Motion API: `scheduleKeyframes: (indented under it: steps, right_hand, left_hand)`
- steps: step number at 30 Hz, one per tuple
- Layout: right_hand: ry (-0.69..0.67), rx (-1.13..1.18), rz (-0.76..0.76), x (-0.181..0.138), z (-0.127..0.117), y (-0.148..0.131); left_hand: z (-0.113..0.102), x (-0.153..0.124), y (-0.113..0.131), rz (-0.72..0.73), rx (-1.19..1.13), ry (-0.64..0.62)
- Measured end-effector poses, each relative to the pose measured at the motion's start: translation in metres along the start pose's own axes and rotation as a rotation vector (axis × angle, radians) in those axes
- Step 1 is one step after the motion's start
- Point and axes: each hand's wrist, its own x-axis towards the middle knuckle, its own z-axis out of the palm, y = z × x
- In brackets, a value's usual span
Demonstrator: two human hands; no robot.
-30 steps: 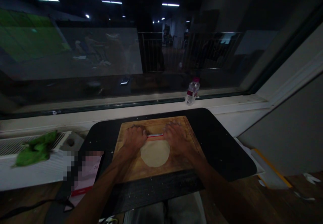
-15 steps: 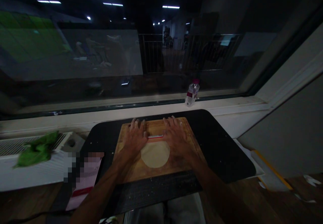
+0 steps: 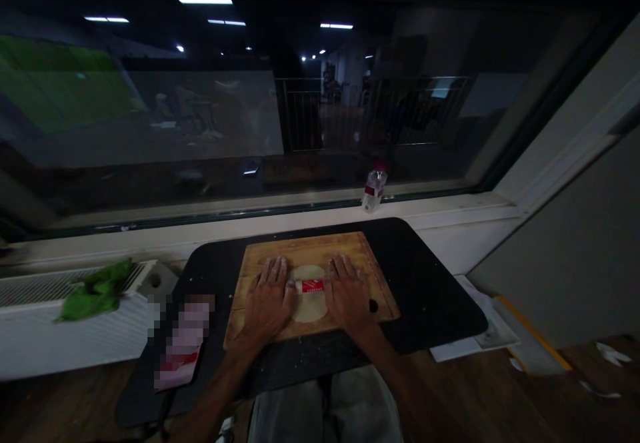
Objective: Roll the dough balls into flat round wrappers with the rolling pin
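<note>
A flat round of pale dough [image 3: 307, 311] lies on a wooden cutting board [image 3: 315, 246]. Across its middle runs a roller with a red and white label [image 3: 313, 286]; both its ends are hidden under my hands. My left hand [image 3: 271, 302] rests palm down over the roller's left end, fingers stretched forward past it. Over the right end lies my right hand [image 3: 349, 294], also flat with the fingers extended. Neither hand is wrapped round the roller. Whitish dust shows on the fingertips.
The board sits on a black table [image 3: 410, 270] below a large window. A bottle [image 3: 374, 190] with a pink cap stands on the sill. At the left lie a pink and red packet [image 3: 180, 366], partly blurred, and a green cloth [image 3: 97, 290] on a white radiator [image 3: 100, 333].
Both hands have come back toward me, bringing the roller from beyond the dough's far edge onto its middle. The roller's red label now faces up. The view has tilted upward slightly.
</note>
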Motion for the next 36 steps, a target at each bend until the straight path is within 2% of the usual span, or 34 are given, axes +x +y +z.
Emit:
scheduleKeyframes:
  steps: [7, 13, 17, 20, 26, 31, 36]
  right_hand:
    - [0.151, 0.042, -0.046, -0.045, 0.015, -0.002]
    - [0.288, 0.079, -0.121, -0.082, 0.021, -0.003]
    - [0.320, 0.077, -0.147, -0.090, 0.021, -0.002]
    - [0.281, 0.077, -0.163, -0.080, 0.019, 0.002]
    - [0.195, 0.068, -0.203, -0.041, 0.013, 0.016]
    - [0.107, 0.056, -0.207, 0.002, 0.012, 0.023]
    - [0.016, 0.035, -0.176, 0.051, 0.021, 0.027]
  left_hand:
    - [0.013, -0.040, 0.001, 0.068, -0.026, 0.152]
    - [0.014, -0.077, 0.006, 0.071, -0.053, 0.189]
    - [0.012, -0.084, 0.003, 0.090, -0.075, 0.178]
    - [0.010, -0.073, -0.004, 0.115, -0.078, 0.138]
    - [0.010, -0.032, -0.017, 0.168, -0.028, 0.079]
    - [0.015, 0.009, -0.024, 0.116, 0.006, 0.047]
    - [0.028, 0.053, -0.037, 0.112, 0.010, 0.009]
